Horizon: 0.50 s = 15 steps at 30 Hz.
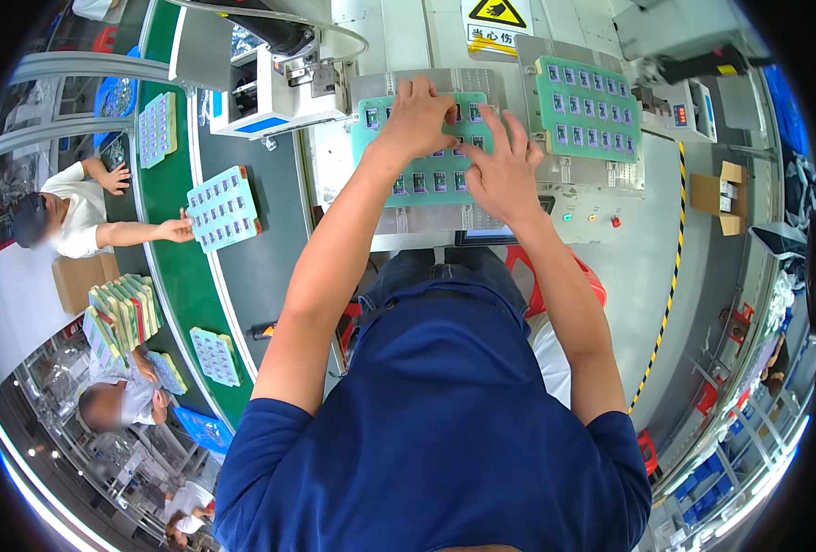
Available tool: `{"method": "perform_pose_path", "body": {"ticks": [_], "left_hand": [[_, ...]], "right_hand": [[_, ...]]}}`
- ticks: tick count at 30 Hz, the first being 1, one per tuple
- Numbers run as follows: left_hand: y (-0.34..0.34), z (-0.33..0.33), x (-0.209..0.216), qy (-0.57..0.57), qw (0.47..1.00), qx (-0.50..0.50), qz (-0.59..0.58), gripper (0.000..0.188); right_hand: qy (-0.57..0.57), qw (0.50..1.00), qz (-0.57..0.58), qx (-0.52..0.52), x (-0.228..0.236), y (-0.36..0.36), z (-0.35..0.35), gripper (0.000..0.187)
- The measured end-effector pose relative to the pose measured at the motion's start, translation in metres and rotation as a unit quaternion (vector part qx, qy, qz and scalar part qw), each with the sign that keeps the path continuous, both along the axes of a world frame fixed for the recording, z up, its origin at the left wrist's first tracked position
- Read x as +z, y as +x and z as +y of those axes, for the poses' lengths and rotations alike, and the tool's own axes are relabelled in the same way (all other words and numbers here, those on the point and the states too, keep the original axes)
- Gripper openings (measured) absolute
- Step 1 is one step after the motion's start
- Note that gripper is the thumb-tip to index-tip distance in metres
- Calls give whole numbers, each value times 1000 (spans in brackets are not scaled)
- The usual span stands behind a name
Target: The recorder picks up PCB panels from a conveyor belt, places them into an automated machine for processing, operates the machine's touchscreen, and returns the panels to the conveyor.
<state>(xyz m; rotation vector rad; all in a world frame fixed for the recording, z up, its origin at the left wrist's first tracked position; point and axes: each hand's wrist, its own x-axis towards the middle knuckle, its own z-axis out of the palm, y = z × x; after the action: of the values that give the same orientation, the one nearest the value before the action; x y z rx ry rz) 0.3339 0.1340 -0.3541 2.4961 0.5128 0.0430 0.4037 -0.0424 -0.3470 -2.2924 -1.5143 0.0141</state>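
Observation:
A light green tray lies on a metal plate in front of me, holding rows of small dark square parts. Over its upper middle, my left hand has its fingers bent and drawn together; whatever is in them, if anything, is hidden. My right hand rests at the tray's right side with its fingers apart, thumb side reaching toward my left fingertips. Beside it on the right, a second green tray carries similar parts in rows and sits on its own metal plate.
White machines stand left and right of the plates. Coloured buttons and a dark screen are near the bench front. On the left, a co-worker's hand holds another tray by the green conveyor. An open carton lies far right.

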Motion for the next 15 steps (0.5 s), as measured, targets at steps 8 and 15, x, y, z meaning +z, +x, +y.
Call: {"method": "perform_pose_path", "body": {"ticks": [8,15], "left_hand": [[5,0,-1,24,999,-25,-6,27],[7,5,-5,24,1000,8,7,31]], "right_hand": [[-40,999,-3,3,2,-4,4,27],[-19,999,-32,9,-6,-10,-10,33]]}}
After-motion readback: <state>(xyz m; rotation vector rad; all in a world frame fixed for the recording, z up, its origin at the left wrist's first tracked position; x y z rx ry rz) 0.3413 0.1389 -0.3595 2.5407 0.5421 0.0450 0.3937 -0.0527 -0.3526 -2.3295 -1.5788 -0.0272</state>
